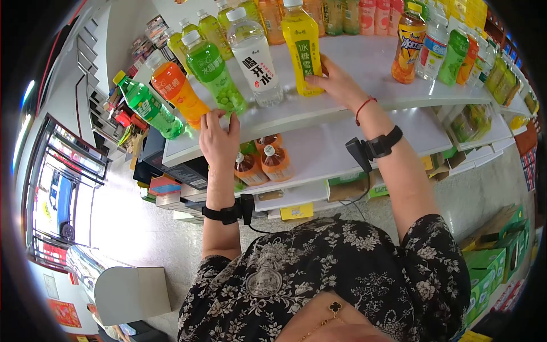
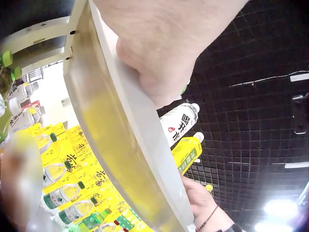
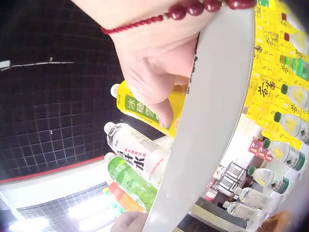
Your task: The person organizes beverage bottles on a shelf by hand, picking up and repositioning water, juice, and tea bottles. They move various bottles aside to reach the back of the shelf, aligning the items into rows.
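On the white shelf (image 1: 353, 91), a yellow bottle (image 1: 303, 54) stands upright with my right hand (image 1: 336, 85) at its lower part, thumb across the front and fingers on its side. The right wrist view shows my right hand (image 3: 154, 72) and its thumb lying on the yellow bottle's (image 3: 145, 108) label. My left hand (image 1: 220, 139) is at the shelf's front edge, fingers bent loosely near the bases of an orange bottle (image 1: 178, 91) and a green bottle (image 1: 215, 77); contact is unclear. A clear white-labelled bottle (image 1: 255, 62) stands between the green and yellow ones.
A green soda bottle (image 1: 149, 108) stands at the row's left end. Behind are rows of more bottles, and to the right an iced tea bottle (image 1: 408, 45) leads another row. Orange-labelled bottles (image 1: 276, 162) stand on the lower shelf.
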{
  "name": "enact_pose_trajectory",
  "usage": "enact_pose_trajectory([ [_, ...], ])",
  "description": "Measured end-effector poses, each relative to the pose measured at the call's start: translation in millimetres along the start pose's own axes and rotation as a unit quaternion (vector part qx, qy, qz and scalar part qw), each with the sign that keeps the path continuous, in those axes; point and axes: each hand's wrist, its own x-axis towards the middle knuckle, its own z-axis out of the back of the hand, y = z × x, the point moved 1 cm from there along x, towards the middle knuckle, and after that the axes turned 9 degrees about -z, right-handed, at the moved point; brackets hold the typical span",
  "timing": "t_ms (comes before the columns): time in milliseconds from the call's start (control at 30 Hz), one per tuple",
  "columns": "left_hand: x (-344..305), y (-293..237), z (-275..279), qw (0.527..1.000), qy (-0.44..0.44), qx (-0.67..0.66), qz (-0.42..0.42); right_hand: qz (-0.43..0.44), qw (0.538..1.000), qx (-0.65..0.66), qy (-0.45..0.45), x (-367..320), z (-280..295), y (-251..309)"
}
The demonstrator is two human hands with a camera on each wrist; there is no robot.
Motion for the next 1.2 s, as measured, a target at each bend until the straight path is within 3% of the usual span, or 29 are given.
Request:
enact_pose_trajectory([
  [67,-2,2,-2,1.0,0.003,0.004,-0.006,-0.014,1.0,-0.012,-0.006,-1,-1,-4],
  [233,-3,5,-4,1.0,0.003,0.0,-0.016,0.053,0.997,-0.05,-0.001,8,3,-13],
  [400,-2,6,-7,1.0,0.01,-0.006,-0.008,0.014,0.999,-0.042,0.027,9,6,-9],
  [667,-2,4,-9,0.996,-0.006,-0.06,0.061,0.036,0.998,-0.047,0.019,11,12,-25],
  [733,-1,-10,-5,0.99,-0.036,-0.084,0.112,0.186,0.963,-0.121,-0.151,-8,33,-24],
  [800,1,-34,-9,0.988,-0.041,-0.091,0.114,0.262,0.91,-0.171,-0.272,-38,82,-14],
  [867,4,-61,-16,0.994,-0.01,-0.095,0.045,0.227,0.865,-0.217,-0.391,-55,128,-14],
  [967,13,-100,-32,0.99,0.048,-0.109,0.071,0.149,0.843,-0.273,-0.439,-56,167,-28],
  [1067,18,-118,-52,0.993,0.079,-0.063,0.065,0.088,0.883,-0.258,-0.383,-35,200,-59],
  [1100,19,-123,-58,0.996,0.078,-0.016,0.043,0.023,0.926,-0.204,-0.319,-31,206,-61],
  [1133,20,-126,-62,0.996,0.076,-0.011,0.048,0.026,0.928,-0.203,-0.312,-29,209,-63],
  [1200,24,-134,-67,0.996,0.076,0.025,0.042,-0.05,0.943,-0.252,-0.211,-26,210,-62],
])
